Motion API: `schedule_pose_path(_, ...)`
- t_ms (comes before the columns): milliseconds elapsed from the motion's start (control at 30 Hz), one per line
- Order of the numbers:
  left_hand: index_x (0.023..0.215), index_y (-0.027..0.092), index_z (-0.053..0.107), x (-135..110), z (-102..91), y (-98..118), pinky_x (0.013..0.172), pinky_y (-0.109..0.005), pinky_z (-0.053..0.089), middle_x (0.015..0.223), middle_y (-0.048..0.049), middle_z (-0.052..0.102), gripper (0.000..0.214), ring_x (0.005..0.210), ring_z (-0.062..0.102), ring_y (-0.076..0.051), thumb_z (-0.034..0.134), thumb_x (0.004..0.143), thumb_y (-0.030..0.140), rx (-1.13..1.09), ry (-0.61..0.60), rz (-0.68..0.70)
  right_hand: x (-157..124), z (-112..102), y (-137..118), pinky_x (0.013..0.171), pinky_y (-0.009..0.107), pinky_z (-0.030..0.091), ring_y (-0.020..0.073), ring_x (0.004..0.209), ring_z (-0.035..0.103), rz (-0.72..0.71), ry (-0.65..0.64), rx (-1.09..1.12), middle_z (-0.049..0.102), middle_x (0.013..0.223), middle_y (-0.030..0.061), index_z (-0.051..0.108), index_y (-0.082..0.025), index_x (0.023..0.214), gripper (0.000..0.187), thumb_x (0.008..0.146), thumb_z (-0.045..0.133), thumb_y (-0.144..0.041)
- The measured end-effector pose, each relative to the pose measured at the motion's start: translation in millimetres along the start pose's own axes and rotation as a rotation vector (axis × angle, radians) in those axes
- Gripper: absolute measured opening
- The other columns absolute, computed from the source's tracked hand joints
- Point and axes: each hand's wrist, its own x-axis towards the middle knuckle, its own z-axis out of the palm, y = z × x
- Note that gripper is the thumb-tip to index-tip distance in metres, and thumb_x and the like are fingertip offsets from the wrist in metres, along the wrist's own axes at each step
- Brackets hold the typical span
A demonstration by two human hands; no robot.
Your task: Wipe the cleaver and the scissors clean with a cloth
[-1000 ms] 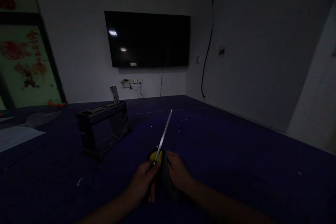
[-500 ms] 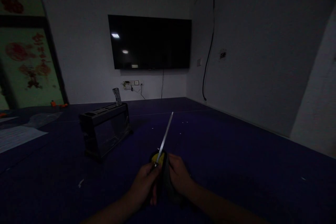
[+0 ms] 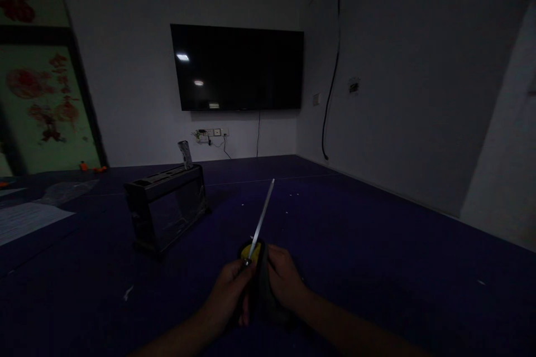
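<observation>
Low in the middle, my left hand (image 3: 229, 290) is closed around the base of a long, slim metal rod (image 3: 262, 215), whose kind I cannot make out. The rod points up and away, leaning right, and its handle end is hidden in my fingers. Directly behind its base is a dark-rimmed object with a yellow inside (image 3: 256, 252). My right hand (image 3: 287, 279) is closed against the right side of this dark object, fingers curled round it. Poor light hides most of its lower part.
A black open-framed stand with a slotted top (image 3: 165, 178) stands on the purple surface (image 3: 355, 245) to the left, a patterned upright piece (image 3: 185, 154) in it. Papers (image 3: 29, 220) and clear plastic (image 3: 67, 191) lie far left. Small white scraps (image 3: 128, 293) are scattered about.
The view has shifted very slightly. Both hands keep their grips, and the rod stays at nearly the same angle.
</observation>
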Motion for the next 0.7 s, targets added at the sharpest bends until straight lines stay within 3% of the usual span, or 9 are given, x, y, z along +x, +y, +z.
schedule_pose_path(500, 0.076, 0.017, 0.046, -1.5, 0.9, 2.4, 0.028, -0.017, 0.028, 0.031, 0.0075, 0.043, 0.053, 0.025, 0.042, -0.010, 0.043, 0.067, 0.070, 0.055, 0.070, -0.046, 1.3, 2.7, 5.8, 0.059, 0.024, 0.043, 0.0150, 0.064, 0.057, 0.122, -0.041, -0.028, 0.062, 0.070, 0.0035, 0.061, -0.015, 0.072, 0.025, 0.076, 0.037, -0.009)
schedule_pose_path(700, 0.078, 0.017, 0.047, -1.1, 0.5, 2.0, 0.029, -0.018, 0.028, 0.031, 0.0068, 0.044, 0.054, 0.025, 0.042, -0.011, 0.044, 0.066, 0.069, 0.055, 0.078, -0.053, 2.0, 2.0, 3.7, 0.061, 0.024, 0.043, 0.0142, 0.064, 0.056, 0.105, -0.043, -0.058, 0.062, 0.070, 0.0035, 0.061, -0.016, 0.071, 0.025, 0.077, 0.037, -0.010)
